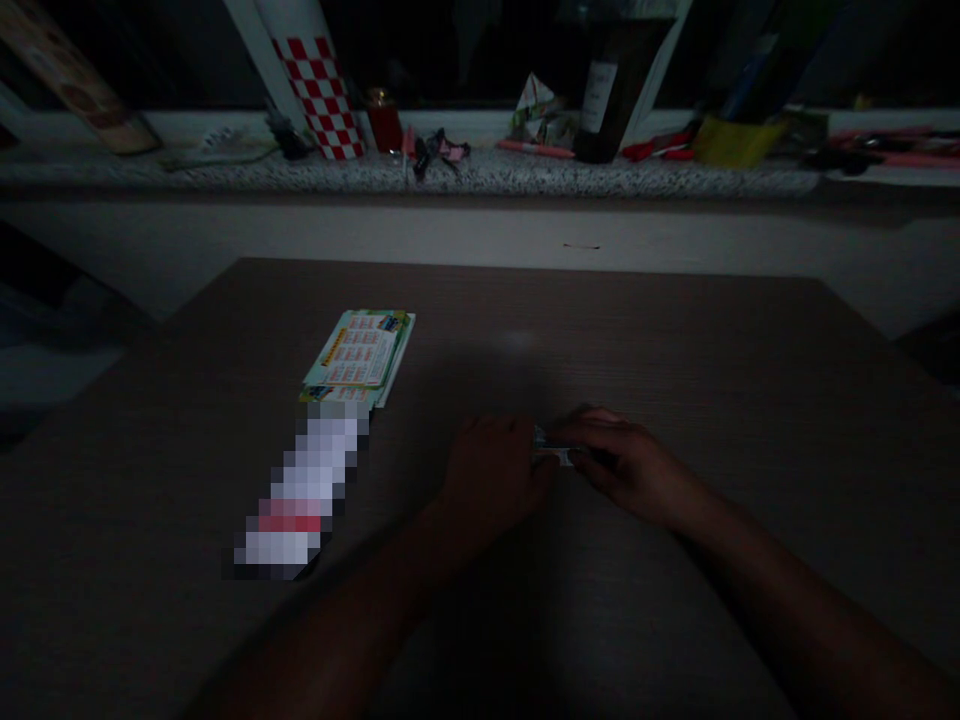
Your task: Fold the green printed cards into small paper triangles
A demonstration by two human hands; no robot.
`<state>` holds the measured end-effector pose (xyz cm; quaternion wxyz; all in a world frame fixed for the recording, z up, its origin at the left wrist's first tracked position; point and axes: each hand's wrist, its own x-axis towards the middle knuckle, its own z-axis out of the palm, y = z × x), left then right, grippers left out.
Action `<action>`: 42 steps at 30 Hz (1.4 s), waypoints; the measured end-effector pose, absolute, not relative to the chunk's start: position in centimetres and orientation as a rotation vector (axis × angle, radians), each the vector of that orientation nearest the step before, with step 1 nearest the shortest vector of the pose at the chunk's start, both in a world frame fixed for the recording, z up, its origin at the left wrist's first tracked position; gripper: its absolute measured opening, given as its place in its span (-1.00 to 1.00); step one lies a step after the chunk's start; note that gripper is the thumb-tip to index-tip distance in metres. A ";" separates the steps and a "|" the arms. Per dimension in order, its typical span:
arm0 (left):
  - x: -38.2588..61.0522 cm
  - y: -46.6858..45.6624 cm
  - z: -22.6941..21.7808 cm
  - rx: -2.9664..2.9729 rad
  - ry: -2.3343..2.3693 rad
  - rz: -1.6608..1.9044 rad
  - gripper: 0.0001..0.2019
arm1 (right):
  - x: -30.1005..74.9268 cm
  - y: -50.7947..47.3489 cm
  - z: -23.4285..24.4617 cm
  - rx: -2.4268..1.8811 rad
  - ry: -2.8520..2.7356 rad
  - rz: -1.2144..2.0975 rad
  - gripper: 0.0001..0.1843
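Both my hands meet over the middle of a dark wooden table (pixel 675 340). My left hand (pixel 491 480) is curled, fingers closed, against a small pale folded paper (pixel 550 448). From the other side my right hand (pixel 622 460) pinches the same paper with its fingers pressed together. Only a sliver of the paper shows between the two hands; the light is very dim.
A stack of printed calendar cards (pixel 364 350) lies left of my hands, with a blurred-out strip (pixel 304 495) below it. Behind the table a stone windowsill (pixel 480 178) carries a red-checked roll (pixel 315 80), a dark bottle (pixel 607 90), a red jar (pixel 384 122) and clutter.
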<state>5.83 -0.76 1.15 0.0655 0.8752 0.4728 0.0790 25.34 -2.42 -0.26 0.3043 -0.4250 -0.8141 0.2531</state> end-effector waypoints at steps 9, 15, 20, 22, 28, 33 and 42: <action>5.4 -0.7 1.3 2.659 1.329 0.218 -0.81 | 25.1 -2.2 -0.5 -1.169 -2.150 0.633 -0.78; 5.9 -0.8 1.4 2.641 1.379 0.172 -0.80 | 24.9 -2.1 -0.5 -1.184 -2.137 0.589 -0.79; 5.9 -0.7 1.3 2.630 1.384 0.173 -0.80 | 24.5 -2.3 -0.4 -1.212 -2.125 0.569 -0.86; 5.9 -0.7 1.4 2.628 1.391 0.174 -0.80 | 24.4 -2.3 -0.6 -1.226 -2.125 0.533 -0.85; 5.9 -0.8 1.4 2.637 1.381 0.191 -0.82 | 24.4 -2.4 -0.4 -1.233 -2.111 0.586 -0.80; 5.8 -0.7 1.3 2.630 1.388 0.194 -0.81 | 25.0 -2.4 -0.2 -1.221 -2.072 0.717 -0.73; 5.9 -0.7 1.6 2.602 1.402 0.161 -0.79 | 25.8 -2.2 -0.2 -1.179 -2.062 0.850 -0.65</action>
